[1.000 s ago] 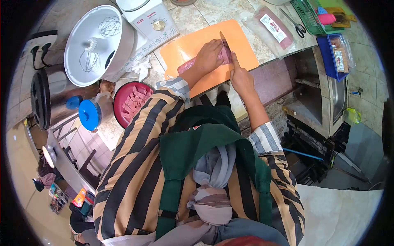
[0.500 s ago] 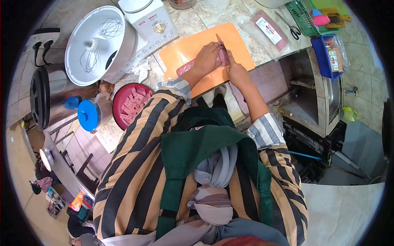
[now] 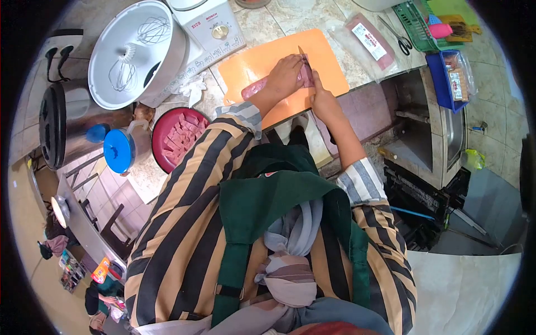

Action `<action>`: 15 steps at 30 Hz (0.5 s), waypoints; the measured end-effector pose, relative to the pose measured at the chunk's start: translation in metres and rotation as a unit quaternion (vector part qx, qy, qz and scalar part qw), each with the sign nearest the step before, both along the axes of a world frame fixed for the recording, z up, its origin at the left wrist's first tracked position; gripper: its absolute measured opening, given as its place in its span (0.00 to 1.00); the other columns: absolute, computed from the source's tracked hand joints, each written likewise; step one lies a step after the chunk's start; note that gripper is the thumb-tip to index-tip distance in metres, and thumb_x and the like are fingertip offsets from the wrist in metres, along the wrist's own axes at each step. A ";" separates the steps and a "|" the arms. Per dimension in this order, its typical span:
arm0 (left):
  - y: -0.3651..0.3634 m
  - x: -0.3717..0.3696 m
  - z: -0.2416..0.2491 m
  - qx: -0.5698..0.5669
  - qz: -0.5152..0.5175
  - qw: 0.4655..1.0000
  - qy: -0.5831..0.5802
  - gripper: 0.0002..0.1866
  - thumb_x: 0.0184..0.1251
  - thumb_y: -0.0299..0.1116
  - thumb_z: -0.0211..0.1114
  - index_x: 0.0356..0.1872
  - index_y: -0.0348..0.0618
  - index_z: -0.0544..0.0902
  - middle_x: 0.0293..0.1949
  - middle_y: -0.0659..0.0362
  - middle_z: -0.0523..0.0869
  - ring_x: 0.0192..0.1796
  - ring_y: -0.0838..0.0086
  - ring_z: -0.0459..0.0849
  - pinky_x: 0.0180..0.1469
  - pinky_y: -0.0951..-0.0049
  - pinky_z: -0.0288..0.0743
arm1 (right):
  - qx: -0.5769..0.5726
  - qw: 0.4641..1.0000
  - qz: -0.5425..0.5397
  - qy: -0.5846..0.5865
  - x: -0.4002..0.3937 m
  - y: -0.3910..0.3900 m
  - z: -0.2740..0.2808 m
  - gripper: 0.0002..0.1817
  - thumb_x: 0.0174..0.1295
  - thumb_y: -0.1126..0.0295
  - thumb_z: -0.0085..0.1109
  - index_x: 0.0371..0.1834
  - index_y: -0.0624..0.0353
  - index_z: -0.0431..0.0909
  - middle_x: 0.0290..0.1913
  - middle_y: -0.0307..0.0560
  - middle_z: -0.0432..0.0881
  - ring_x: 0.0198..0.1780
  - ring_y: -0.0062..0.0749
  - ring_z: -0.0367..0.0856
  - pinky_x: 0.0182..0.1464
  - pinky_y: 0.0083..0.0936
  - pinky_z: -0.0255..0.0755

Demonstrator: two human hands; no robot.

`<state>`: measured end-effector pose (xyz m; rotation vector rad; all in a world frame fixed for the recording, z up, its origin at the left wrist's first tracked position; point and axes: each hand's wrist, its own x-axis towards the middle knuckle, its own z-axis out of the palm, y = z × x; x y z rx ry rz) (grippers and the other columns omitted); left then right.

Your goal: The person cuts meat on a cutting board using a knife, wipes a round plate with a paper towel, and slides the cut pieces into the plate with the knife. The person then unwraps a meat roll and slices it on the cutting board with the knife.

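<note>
A long pink block of meat (image 3: 254, 88) lies across an orange cutting board (image 3: 240, 68) on the counter. My left hand (image 3: 285, 76) presses down on the block near its right end, fingers close together over it. In my right hand (image 3: 325, 104) is a knife (image 3: 305, 58), gripped by its handle, which the fingers mostly hide. Its blade points away from me, against the meat just right of my left fingers. Left of the board, a dark red plate (image 3: 157, 139) holds several cut pieces of meat (image 3: 183, 138).
Packaged meat (image 3: 369, 42) and scissors (image 3: 397, 37) lie right of the board. A mixer (image 3: 215, 28), its white bowl (image 3: 103, 67) with whisks, and a blue-lidded jug (image 3: 118, 151) stand left. A blue basket (image 3: 441, 81) sits at the counter's right end. Another person (image 3: 109, 290) is at lower left.
The knife and both hands have shifted slightly right, with the view moving a little too. The other person at lower left shows more, with a hand now visible.
</note>
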<state>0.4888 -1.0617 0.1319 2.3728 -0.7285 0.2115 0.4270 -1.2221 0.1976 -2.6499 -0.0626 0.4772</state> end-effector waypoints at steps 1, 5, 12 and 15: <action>-0.001 0.000 0.000 -0.005 0.001 1.000 -0.001 0.31 0.51 0.36 0.70 0.57 0.31 0.77 0.63 0.49 0.75 0.68 0.56 0.70 0.69 0.60 0.64 | -0.001 1.000 0.001 0.003 -0.004 0.000 0.000 0.42 0.60 0.72 0.50 0.79 0.52 0.45 0.34 0.70 0.82 0.36 0.61 0.83 0.42 0.51 0.75; -0.001 -0.001 0.000 -0.005 -0.001 1.000 -0.009 0.31 0.51 0.36 0.70 0.57 0.31 0.77 0.63 0.48 0.75 0.67 0.56 0.71 0.70 0.60 0.63 | -0.004 0.999 -0.023 0.026 -0.013 0.008 -0.006 0.43 0.59 0.72 0.50 0.79 0.53 0.44 0.33 0.69 0.82 0.35 0.61 0.83 0.40 0.51 0.75; -0.001 0.001 0.000 -0.013 -0.003 1.000 -0.002 0.31 0.51 0.35 0.70 0.57 0.30 0.77 0.63 0.48 0.76 0.67 0.55 0.71 0.70 0.60 0.63 | 0.007 1.000 -0.013 0.001 -0.005 0.000 -0.012 0.45 0.58 0.72 0.51 0.80 0.52 0.41 0.32 0.68 0.82 0.34 0.59 0.83 0.39 0.49 0.75; -0.002 -0.001 0.000 -0.007 0.007 1.000 0.006 0.30 0.51 0.36 0.70 0.56 0.30 0.77 0.62 0.47 0.76 0.67 0.55 0.71 0.70 0.61 0.64 | 0.001 0.999 -0.024 0.025 -0.011 0.004 -0.012 0.46 0.58 0.72 0.51 0.80 0.50 0.40 0.32 0.68 0.82 0.35 0.59 0.83 0.39 0.49 0.75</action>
